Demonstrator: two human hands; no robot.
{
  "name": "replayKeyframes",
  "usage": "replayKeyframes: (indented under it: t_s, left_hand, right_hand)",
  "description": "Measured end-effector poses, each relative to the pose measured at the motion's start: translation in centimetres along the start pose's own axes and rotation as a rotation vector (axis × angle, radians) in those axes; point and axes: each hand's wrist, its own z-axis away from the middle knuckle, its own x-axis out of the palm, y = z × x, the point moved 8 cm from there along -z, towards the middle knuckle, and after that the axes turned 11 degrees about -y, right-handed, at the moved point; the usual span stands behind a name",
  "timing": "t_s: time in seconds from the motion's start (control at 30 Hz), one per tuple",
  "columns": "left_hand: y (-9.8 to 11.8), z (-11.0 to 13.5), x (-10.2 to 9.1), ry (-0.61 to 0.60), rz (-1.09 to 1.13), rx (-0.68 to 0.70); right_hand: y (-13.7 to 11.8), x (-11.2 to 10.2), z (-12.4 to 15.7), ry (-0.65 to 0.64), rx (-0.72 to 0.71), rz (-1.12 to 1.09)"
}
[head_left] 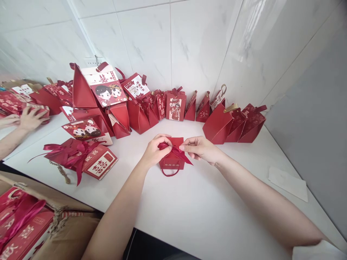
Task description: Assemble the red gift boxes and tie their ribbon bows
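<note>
A small red gift box [172, 163] with a cord handle stands on the white table [206, 202] in the middle. Across its top runs a dark red ribbon [182, 155]. My left hand [156, 148] pinches the ribbon at the box's left top edge, fingers closed. My right hand [200, 148] pinches the ribbon's other side at the right, fingers closed too. Both hands touch the box top.
Several red gift boxes and bags [173, 104] line the tiled wall, with more piled at the left [103, 94]. Ribboned boxes [81, 159] lie front left. Another person's hands [27, 118] rest on a box far left. A white paper [287, 183] lies right. A cardboard carton [32, 224] sits below left.
</note>
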Motion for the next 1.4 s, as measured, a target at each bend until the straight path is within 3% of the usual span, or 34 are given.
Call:
replayKeyframes:
  t_s: [0.1,0.2,0.37,0.6,0.67,0.87,1.0,1.23,1.4]
  left_hand:
    - [0.1,0.0,0.4,-0.052,0.006,-0.002]
    - [0.2,0.0,0.8,-0.104,0.022,0.001]
    - [0.3,0.0,0.9,-0.118,0.038,0.013]
    - [0.1,0.0,0.9,-0.125,0.043,0.01]
    - [0.1,0.0,1.0,-0.135,0.047,0.018]
    - [0.6,0.0,1.5,-0.228,0.038,0.071]
    - [0.8,0.1,1.8,-0.259,0.055,0.099]
    - [0.9,0.2,1.8,-0.261,0.039,0.103]
    - [1.1,0.2,2.0,-0.286,0.043,0.124]
  right_hand:
    - [-0.1,-0.1,0.2,-0.007,0.009,-0.072]
    - [0.3,0.6,0.4,-0.104,0.092,-0.14]
    - [0.5,1.7,0.6,-0.223,0.169,-0.06]
    - [0.1,3.3,1.0,-0.418,0.142,0.013]
    - [0.0,3.2,0.9,-0.41,0.126,-0.006]
    - [0.0,1.1,0.5,-0.191,0.103,-0.081]
    - [0.0,1.5,0.8,-0.257,0.141,-0.06]
    - [0.5,3.9,1.9,-0.531,0.239,0.016]
    - [0.5,2.5,0.8,-0.344,0.171,-0.067]
